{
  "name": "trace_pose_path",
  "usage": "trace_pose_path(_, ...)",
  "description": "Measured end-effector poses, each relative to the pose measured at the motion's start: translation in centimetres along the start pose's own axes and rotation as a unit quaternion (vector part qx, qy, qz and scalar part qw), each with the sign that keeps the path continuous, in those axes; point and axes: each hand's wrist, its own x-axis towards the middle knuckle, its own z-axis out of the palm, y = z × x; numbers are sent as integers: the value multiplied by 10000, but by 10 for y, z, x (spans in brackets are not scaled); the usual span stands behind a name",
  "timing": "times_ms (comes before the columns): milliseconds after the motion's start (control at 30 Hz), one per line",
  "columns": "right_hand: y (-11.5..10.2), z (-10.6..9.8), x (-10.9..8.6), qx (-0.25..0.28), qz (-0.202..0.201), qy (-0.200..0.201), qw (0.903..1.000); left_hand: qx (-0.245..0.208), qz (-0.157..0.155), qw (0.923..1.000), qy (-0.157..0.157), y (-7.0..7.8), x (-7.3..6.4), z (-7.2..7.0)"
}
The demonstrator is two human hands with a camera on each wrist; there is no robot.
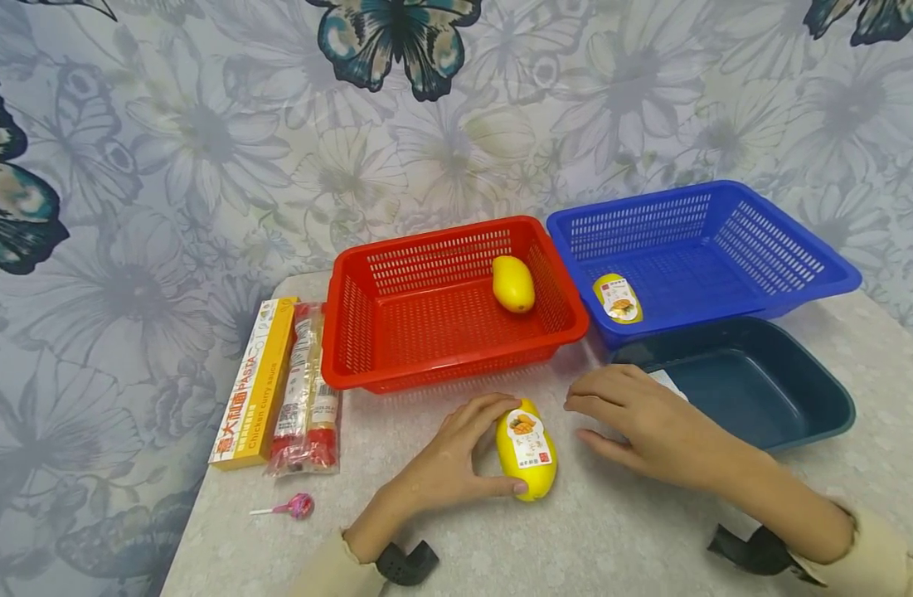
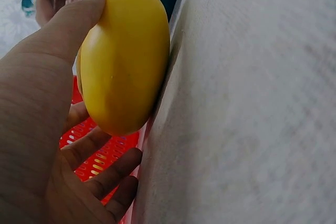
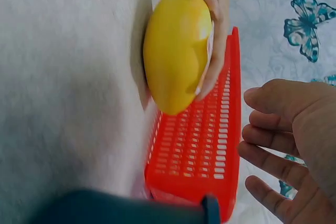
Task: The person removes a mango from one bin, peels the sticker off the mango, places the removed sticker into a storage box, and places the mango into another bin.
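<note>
On the table in front of the red basket (image 1: pixel 456 362) lies a yellow mango (image 1: pixel 549 474) with a white fruit-picture label facing up. My left hand (image 1: pixel 456 460) holds it from the left, thumb at the near end and fingers at the far end; in the left wrist view the mango (image 2: pixel 128 61) shows its bare side. To its right, apart from it, my right hand (image 1: pixel 646 423) hovers by the dark green tray (image 1: pixel 755 398) with relaxed fingers and nothing in them. The right wrist view shows this hand (image 3: pixel 294 145) holding nothing too.
Inside the red basket is another yellow mango (image 1: pixel 513 284). The blue basket (image 1: pixel 695 274) holds a labelled yellow one (image 1: pixel 618 299). At left lie a yellow pasta box (image 1: pixel 258 381), a clear packet with red ends (image 1: pixel 304 390) and a lollipop (image 1: pixel 300 506). A patterned wall stands behind.
</note>
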Motion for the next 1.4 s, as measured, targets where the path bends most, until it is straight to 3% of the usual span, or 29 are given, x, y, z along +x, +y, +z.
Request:
trace_pose_path(233,-7,15,2,-30,-196,-319,9993,-56,-95,9999,-82,1,-1,0)
trace_pose_path(433,-9,28,3,38,-518,-77,9986,-98,-120,9998,-106,0,-1,-1)
trace_pose_path(1033,-11,41,3,-102,-895,17,9959,-6,-36,10000,-64,-2,0,-1)
trace_pose_path(1400,-15,45,10,-161,-911,525,9943,115,82,9999,32,-1,1,-1)
